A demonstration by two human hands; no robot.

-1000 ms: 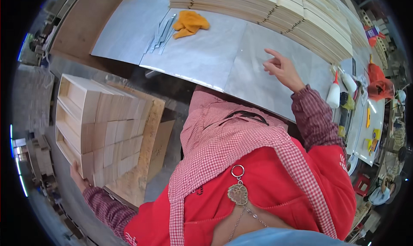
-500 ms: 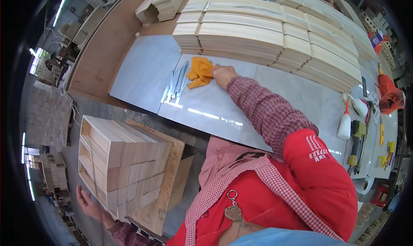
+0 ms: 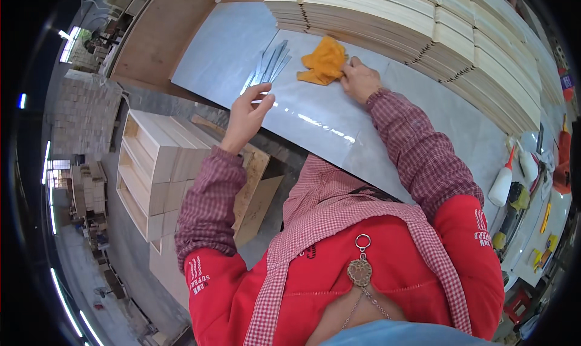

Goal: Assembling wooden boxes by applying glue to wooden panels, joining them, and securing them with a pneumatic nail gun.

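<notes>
A crumpled orange cloth (image 3: 323,62) lies on the smooth grey tabletop (image 3: 212,49). At its right edge my right hand (image 3: 362,81) pinches it between closed fingers. My left hand (image 3: 247,117) is over the table's front edge, thumb and fingers apart, with nothing in it. Just beyond those fingertips lie several thin, shiny strips (image 3: 273,64), fanned out to the left of the cloth. The fingertips come close to their near ends; I cannot tell whether they touch.
Long stacks of pale wooden boards (image 3: 375,19) line the back of the table. A brown wooden panel (image 3: 158,34) rises at its left. Below left stand stacked open-fronted wooden boxes (image 3: 142,185). White bottles, one red-tipped (image 3: 501,185), and tools lie at the right.
My left hand has come up from beside the wooden boxes to the table edge by the strips. My right hand still grips the cloth. The whole view has shifted.
</notes>
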